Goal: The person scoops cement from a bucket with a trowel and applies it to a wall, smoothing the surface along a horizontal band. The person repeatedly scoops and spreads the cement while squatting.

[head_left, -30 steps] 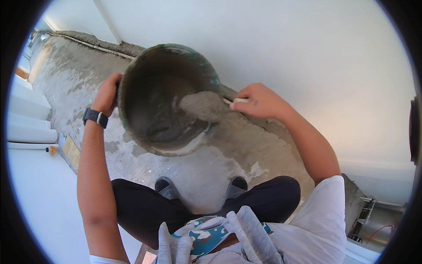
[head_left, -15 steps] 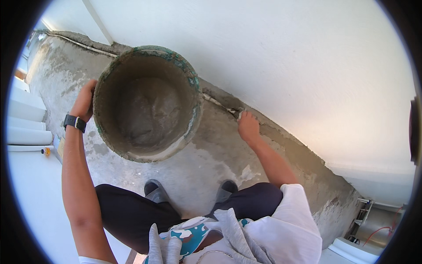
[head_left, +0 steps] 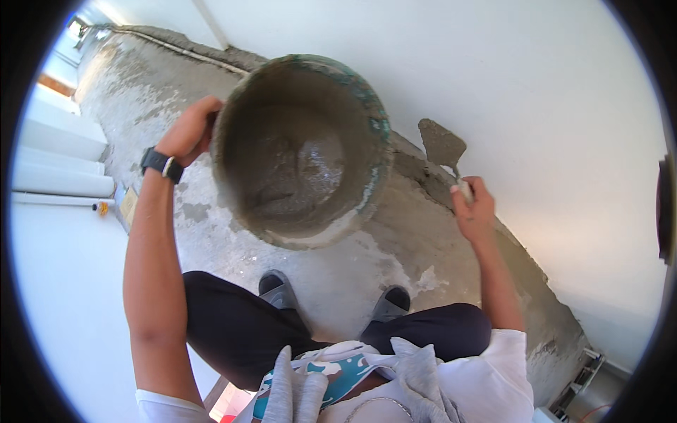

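A large round bucket (head_left: 243, 215), its rim crusted with cement and patches of green, tilts toward me in front of the wall. Wet grey mortar (head_left: 296, 169) lies inside it. My left hand (head_left: 190, 130) is closed on the bucket's left rim; its fingertips are hidden behind the edge. To the right of the bucket, my right hand (head_left: 476, 211) grips the pale handle of a trowel (head_left: 441, 143). Grey mortar coats the trowel's blade, which points up and away from me beside the white wall.
A white wall (head_left: 508, 92) runs along the far side, with rough cement at its foot. A thin pipe (head_left: 176, 51) follows that base. Stained concrete floor (head_left: 338, 271) lies under my sandalled feet. White panels (head_left: 63, 166) stand at the left, and a metal frame (head_left: 582, 381) at the lower right.
The trowel's blade has come into view, and my right hand has moved right, away from the wall-base pipe. The bucket appears farther right, partly because the whole view has shifted.
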Demonstrator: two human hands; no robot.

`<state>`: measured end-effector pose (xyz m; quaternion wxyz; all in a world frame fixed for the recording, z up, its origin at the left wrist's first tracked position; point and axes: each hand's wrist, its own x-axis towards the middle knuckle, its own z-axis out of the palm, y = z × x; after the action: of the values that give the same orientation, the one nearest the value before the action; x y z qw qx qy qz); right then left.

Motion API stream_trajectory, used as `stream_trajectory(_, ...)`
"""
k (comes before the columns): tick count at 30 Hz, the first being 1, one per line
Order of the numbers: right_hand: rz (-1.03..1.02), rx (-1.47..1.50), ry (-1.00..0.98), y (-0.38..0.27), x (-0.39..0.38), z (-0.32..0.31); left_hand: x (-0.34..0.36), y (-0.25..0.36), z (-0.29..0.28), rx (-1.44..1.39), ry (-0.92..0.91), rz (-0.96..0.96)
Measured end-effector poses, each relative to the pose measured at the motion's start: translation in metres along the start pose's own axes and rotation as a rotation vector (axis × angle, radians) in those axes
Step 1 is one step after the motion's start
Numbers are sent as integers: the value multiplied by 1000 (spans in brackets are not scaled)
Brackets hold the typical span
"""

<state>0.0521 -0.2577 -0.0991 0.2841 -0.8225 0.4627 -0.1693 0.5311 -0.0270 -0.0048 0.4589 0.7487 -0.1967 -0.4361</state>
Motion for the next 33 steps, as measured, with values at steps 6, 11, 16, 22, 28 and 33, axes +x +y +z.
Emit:
stream_trajectory(6, -572, -316, -315, -125, 26, 7, -11, 16, 29, 126, 24, 46)
stream_trajectory(11, -668, -541, -508, -190, 35, 125, -24, 27, 45, 338, 54, 191)
stream_trajectory(16, -543, -422, -788, -219, 23, 157, -27, 23, 46, 516, 103, 365)
stream_trajectory(22, -374, -342, -848, -214, 30, 146, -27, 26, 49, 317, 73, 239)
stream_trajectory(28, -419, -207, -826, -198, 37, 114, -22, 18, 46, 373, 65, 302)
stream_trajectory(33, -412, -139, -741, -191, 50, 58, -22, 13, 42, 725, 139, 531)
